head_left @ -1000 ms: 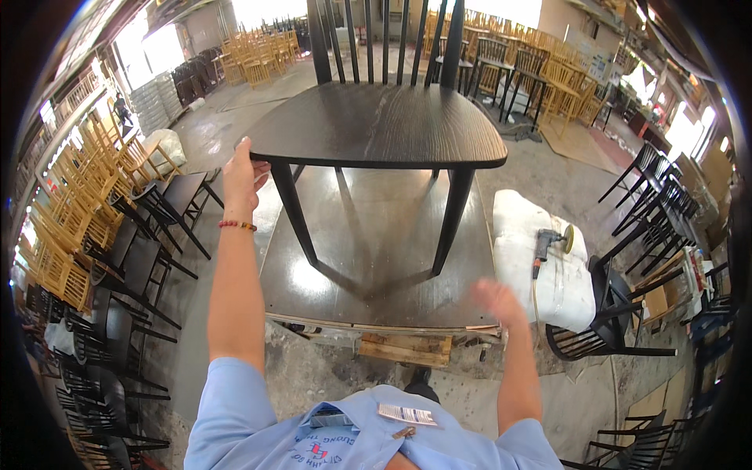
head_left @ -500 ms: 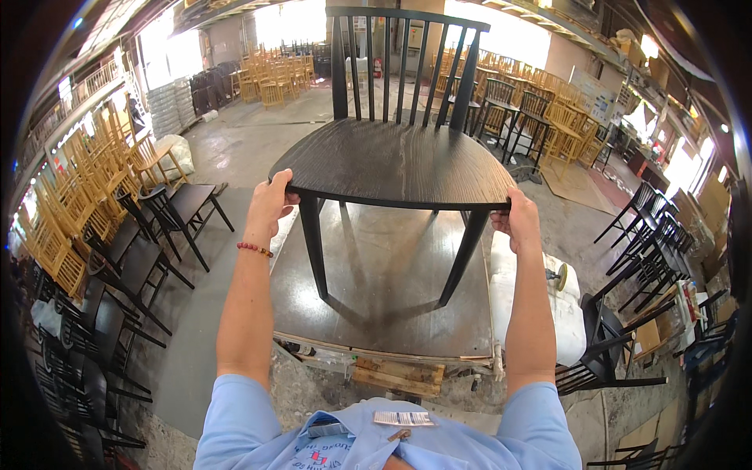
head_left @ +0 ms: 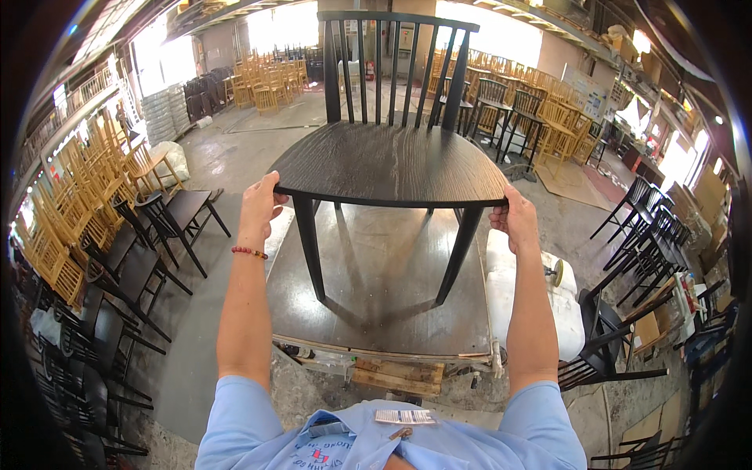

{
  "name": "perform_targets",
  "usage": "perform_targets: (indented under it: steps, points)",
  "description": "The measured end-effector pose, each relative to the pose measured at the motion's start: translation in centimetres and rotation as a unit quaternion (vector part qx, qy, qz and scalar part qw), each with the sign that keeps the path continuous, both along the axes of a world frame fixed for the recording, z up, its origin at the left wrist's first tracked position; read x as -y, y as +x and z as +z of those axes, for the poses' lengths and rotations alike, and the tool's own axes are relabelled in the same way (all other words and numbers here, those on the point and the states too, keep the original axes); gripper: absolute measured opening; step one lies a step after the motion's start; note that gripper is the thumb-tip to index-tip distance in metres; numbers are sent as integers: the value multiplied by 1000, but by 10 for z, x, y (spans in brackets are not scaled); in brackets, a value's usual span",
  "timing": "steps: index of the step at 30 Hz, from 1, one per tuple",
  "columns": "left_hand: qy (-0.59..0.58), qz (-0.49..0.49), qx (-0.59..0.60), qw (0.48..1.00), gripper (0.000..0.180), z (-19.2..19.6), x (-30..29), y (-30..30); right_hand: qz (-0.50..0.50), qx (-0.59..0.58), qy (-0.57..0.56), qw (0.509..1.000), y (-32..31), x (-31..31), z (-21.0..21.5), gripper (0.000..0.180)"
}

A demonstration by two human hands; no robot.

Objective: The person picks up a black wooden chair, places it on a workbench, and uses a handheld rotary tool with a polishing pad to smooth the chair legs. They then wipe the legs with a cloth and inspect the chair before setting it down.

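A black wooden chair (head_left: 388, 164) with a spindle back stands upright on a brown-topped work table (head_left: 376, 321), its seat's front edge toward me. At the seat's front left corner my left hand (head_left: 260, 205) grips the edge, thumb near the top and fingers curled below. My right hand (head_left: 517, 219) pinches the front right corner the same way. Both arms reach out straight. The front legs meet the table top; the rear legs are partly hidden behind the seat and front legs.
Black chairs (head_left: 184, 215) line the left side, with stacked pale wooden chairs (head_left: 70, 211) behind them. On the right are a white plastic container (head_left: 540, 305), a tipped black chair (head_left: 599, 329) and more black chairs (head_left: 650, 211). Wooden planks (head_left: 398, 376) lie under the table's near edge.
Both hands keep their hold on the seat corners. The chair and the whole scene appear shifted slightly left in the picture, as the view turns a little.
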State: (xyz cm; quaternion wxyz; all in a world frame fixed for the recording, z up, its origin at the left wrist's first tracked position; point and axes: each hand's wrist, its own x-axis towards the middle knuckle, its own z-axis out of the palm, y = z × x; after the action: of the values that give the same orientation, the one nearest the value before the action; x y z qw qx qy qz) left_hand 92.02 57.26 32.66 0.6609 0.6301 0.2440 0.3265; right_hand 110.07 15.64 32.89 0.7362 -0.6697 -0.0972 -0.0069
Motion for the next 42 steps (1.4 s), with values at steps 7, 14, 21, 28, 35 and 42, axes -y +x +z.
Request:
perform_targets:
  steps: [7,14,21,28,35,42]
  points:
    - [113,0,-42,993,45,-26,-27,12,156,-112,-97,977,-61,42,-163,31]
    - [-94,-53,54,993,43,-29,-28,23,-127,-546,-169,811,-202,149,-412,33]
    - [65,4,51,997,42,-132,-55,-2,-219,-485,102,840,-187,163,-478,28]
    - [114,91,41,988,19,-189,1,56,-2,-231,-10,973,-103,53,-304,46]
    - [144,52,51,987,17,-179,-3,91,-176,-49,-119,976,21,-65,-306,24]
    - [188,-88,19,978,21,-176,-149,153,-189,16,-97,977,-55,-170,-336,17]
